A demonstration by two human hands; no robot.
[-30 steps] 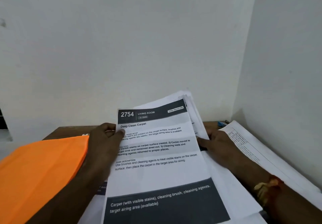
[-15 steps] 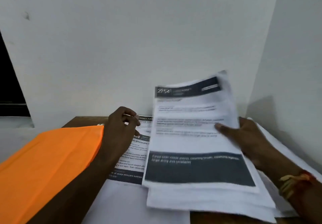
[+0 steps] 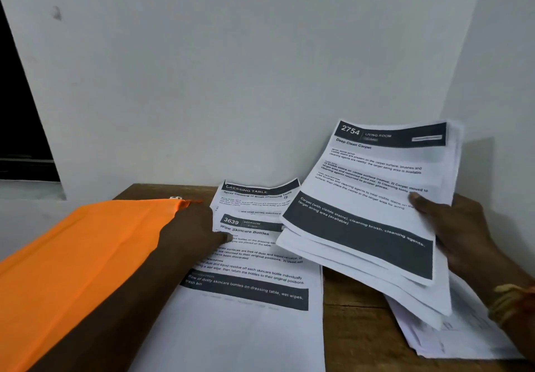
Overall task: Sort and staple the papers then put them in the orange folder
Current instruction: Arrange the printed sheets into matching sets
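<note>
Sorting looks only begun. In the head view, the right hand [image 3: 460, 232] pinches a stack [image 3: 373, 206] of printed sheets, thumb on top and fingers behind, lifted and tilted above the table [image 3: 353, 293]. The left hand [image 3: 197, 227] rests with straight fingers on a sheet [image 3: 254, 270] lying flat between the two hands. The folder [image 3: 81, 256] lies flat just left of the left hand, running under that forearm. A loose pile [image 3: 451, 340] sits below the right hand. No stapler shows. I judge that nothing is stapled or filed yet, so sorting, stapling and filling the folder all remain.
</note>
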